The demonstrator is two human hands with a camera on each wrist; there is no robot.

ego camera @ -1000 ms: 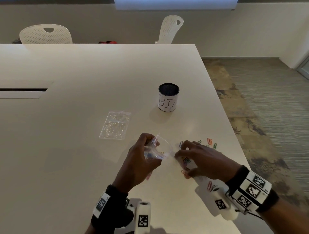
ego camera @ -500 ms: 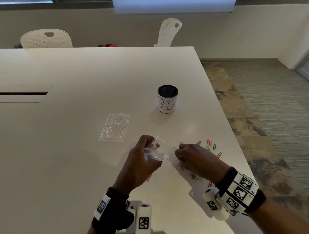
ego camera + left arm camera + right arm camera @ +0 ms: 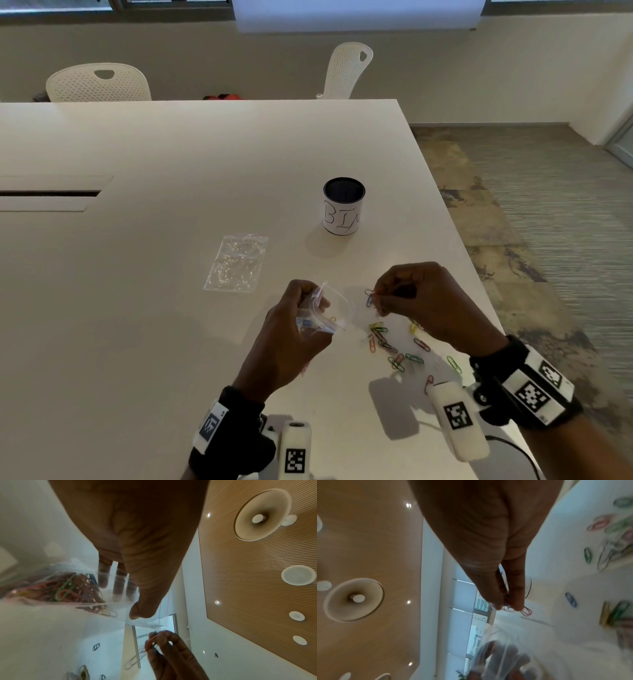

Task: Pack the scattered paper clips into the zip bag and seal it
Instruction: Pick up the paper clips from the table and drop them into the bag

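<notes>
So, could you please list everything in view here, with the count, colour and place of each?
Zip bag: one, clear, mouth open, held above the table, clips inside.
Held paper clips: a few, reddish and blue, at the fingertips.
Loose paper clips: a dozen or so, mixed colours, near right table edge.
Second bag: one, clear, flat, table centre.
Cup: one, white, dark inside, beyond the hands.
Table: one, white.
Chairs: two, white, far side.
Left hand: grips the zip bag.
Right hand: pinches the held clips.

The head view looks down and forward over the table. Each wrist view looks up past its own palm, very near, at the ceiling. All share the bag.
</notes>
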